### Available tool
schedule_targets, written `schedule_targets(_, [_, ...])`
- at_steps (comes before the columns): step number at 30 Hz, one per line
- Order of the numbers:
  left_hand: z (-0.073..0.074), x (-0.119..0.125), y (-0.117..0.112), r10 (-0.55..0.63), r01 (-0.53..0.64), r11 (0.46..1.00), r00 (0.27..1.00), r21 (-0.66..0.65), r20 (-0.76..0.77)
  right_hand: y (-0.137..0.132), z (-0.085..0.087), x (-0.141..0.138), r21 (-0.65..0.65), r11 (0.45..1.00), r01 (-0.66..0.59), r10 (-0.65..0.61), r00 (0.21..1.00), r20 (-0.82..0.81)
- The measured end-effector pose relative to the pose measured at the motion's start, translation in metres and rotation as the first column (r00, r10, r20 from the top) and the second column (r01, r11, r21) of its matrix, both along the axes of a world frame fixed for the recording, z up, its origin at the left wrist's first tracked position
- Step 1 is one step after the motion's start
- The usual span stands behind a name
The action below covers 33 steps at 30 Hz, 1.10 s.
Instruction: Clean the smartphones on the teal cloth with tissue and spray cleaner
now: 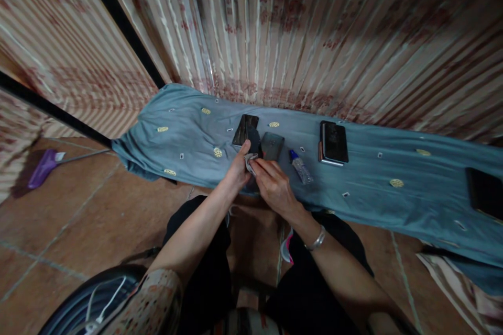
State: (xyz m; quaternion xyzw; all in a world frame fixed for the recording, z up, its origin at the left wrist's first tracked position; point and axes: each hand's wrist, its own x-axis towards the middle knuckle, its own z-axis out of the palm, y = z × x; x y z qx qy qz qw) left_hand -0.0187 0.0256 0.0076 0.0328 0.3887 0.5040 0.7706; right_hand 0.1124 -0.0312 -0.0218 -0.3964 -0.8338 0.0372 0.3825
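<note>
My left hand (238,165) is closed around a dark smartphone (254,140), its thumb lying along the near end. A small pale cloth (250,162) is pinched in the fingers of my right hand (274,183) and presses on the phone's lower edge. Beyond the held phone, a black smartphone (241,130) lies on the blue bedsheet (188,136). A grey smartphone (274,145) lies just to the right. Beside it rests a clear bottle with a blue cap (301,167). My fingers hide part of the held phone.
A stack of phones (334,142) lies farther right on the sheet, and another dark device (486,192) sits at the right edge. Patterned curtains (275,36) hang behind. A purple broom (44,168) and a dark round basin (92,298) are on the tiled floor.
</note>
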Motion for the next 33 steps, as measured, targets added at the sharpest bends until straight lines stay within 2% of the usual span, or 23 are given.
schedule_targets(3, [0.012,0.004,-0.004,-0.017,0.017,0.997,1.0,-0.08,-0.005,0.001,-0.004,-0.004,0.024,1.0,0.016,-0.015,1.0,-0.006])
schedule_targets(6, [0.02,0.01,-0.008,-0.009,0.008,0.997,1.0,-0.078,-0.013,0.003,-0.006,-0.005,0.027,1.0,0.016,-0.016,1.0,-0.006])
schedule_targets(11, [0.016,0.02,-0.014,0.126,-0.133,0.99,0.984,-0.053,-0.125,0.013,-0.01,-0.001,0.019,0.999,0.041,-0.041,0.999,-0.007])
schedule_targets(13, [0.015,0.023,-0.018,0.157,-0.163,0.986,0.98,-0.04,-0.122,0.017,-0.011,0.001,0.003,0.999,0.052,-0.052,0.999,-0.005])
schedule_targets(21, [0.016,0.028,-0.033,0.052,-0.053,0.998,0.998,0.021,0.023,0.035,-0.015,0.011,-0.031,0.989,0.145,-0.144,0.989,0.014])
schedule_targets(25, [0.008,0.031,-0.037,-0.056,0.057,0.996,0.998,0.063,-0.018,0.046,-0.015,0.02,-0.066,0.981,0.181,-0.182,0.983,-0.008])
schedule_targets(28, [0.003,0.034,-0.04,-0.092,0.095,0.992,0.995,0.08,-0.044,0.052,-0.012,0.027,-0.087,0.975,0.204,-0.204,0.979,0.003])
schedule_targets(33, [0.007,0.033,-0.041,-0.098,0.103,0.99,0.993,0.092,-0.066,0.061,-0.01,0.034,-0.104,0.967,0.232,-0.235,0.972,-0.019])
